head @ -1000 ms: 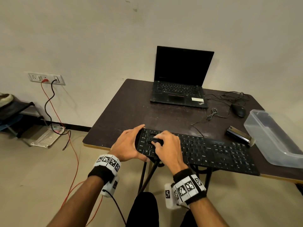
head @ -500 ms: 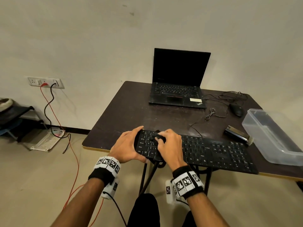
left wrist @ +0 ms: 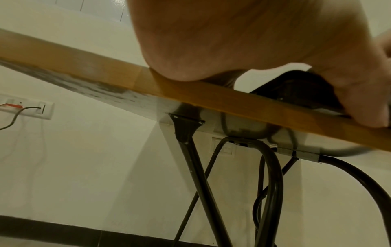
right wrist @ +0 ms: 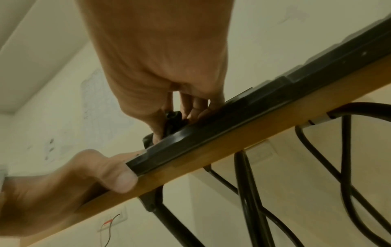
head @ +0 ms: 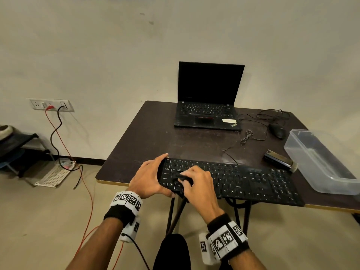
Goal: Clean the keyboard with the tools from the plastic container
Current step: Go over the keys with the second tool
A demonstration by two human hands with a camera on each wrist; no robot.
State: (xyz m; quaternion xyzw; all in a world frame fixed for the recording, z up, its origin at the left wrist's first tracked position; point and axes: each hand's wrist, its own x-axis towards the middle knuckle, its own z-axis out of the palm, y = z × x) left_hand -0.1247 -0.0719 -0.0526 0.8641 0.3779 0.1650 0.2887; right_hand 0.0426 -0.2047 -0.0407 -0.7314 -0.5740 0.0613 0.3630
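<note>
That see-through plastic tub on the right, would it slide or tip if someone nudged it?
The plastic container looks thin-walled and empty, so probably light and easy to slide on the smooth table. It sits long and low, so tipping seems unlikely. Its clear walls may flex when squeezed.

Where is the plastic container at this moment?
In the head view the plastic container stands at the right edge of the table, just right of the keyboard, with a small dark tool lying beside its left wall.

- Bare arms, no sleeves.
- A black wristband (head: pixel 119 214) on each wrist.
- White blocks with black square patterns (head: pixel 127 199) on the bands.
- A thin black cable (head: pixel 139 252) hangs from the left one.
</note>
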